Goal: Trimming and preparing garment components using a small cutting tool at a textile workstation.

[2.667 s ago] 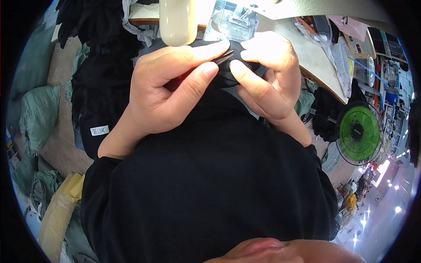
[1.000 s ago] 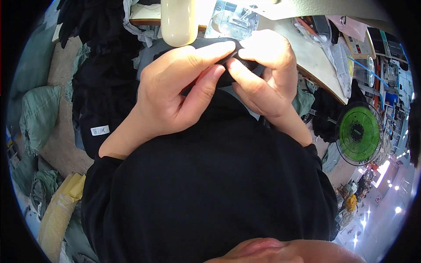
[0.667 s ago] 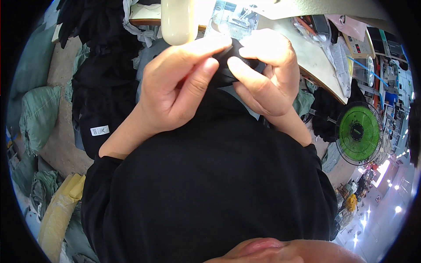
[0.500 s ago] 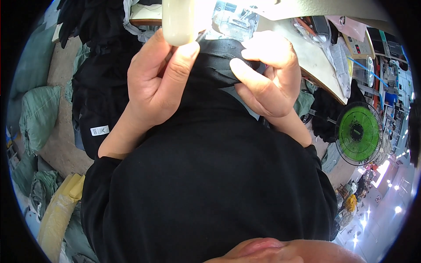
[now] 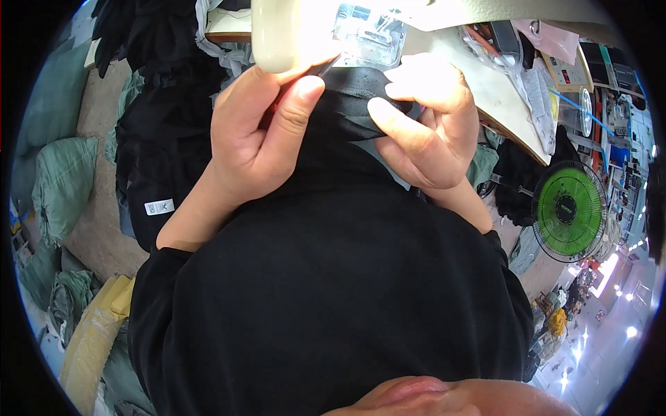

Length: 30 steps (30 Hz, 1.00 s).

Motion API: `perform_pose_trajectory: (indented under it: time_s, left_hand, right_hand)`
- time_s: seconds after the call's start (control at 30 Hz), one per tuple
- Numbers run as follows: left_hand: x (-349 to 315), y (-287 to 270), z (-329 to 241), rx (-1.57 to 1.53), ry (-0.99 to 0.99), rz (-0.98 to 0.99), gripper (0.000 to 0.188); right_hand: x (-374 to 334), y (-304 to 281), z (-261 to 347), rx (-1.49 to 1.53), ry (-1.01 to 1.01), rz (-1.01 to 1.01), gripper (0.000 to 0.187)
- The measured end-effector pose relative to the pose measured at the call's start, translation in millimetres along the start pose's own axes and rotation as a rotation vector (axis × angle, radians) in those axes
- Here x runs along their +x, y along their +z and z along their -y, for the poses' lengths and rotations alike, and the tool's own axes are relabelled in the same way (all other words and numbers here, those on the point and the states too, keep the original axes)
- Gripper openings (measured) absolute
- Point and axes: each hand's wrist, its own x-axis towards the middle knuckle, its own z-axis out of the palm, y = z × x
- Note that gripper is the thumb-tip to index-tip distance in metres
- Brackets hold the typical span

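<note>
My left hand (image 5: pixel 260 132) is closed around a small dark pointed tool (image 5: pixel 326 67), its tip angled up and right toward the machine's plate. A bit of red shows between these fingers; the rest of the tool is hidden, so I cannot make out its exact kind. My right hand (image 5: pixel 430 121) grips the edge of a folded black cloth (image 5: pixel 354 104) between thumb and fingers. The cloth lies between both hands, just in front of the sewing machine's shiny plate (image 5: pixel 371 38). The rounded cream end of the sewing machine (image 5: pixel 272 41) rises above my left fingers.
A pale worktable (image 5: pixel 510 104) runs to the right, with plastic bags and a control box (image 5: pixel 567 73). A green fan (image 5: pixel 567 211) stands at the right. Black garments (image 5: pixel 163 152) heap at the left, beyond them green sacks (image 5: pixel 66 187) and a yellow roll (image 5: pixel 94 333).
My left hand has moved slightly right and down, and the tool's dark tip now shows beyond the fingers. My right hand has barely shifted and still grips the cloth.
</note>
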Motion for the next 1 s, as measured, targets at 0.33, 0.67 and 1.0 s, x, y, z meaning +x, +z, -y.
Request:
perform_pose_trajectory:
  time_s: [0.33,0.67,1.0]
  left_hand:
    - [4,12,-13,-0.073,0.027,0.182,0.028]
    - [-3,27,-14,-0.354,-0.129,0.091,0.034]
    - [7,29,-24,0.019,0.044,0.137,0.026]
  right_hand:
    - [-17,-3,5,0.210,0.178,-0.140,0.039]
    - [-29,-11,6,0.261,0.246,-0.277,0.041]
    - [-23,-13,5,0.208,0.227,-0.232,0.038]
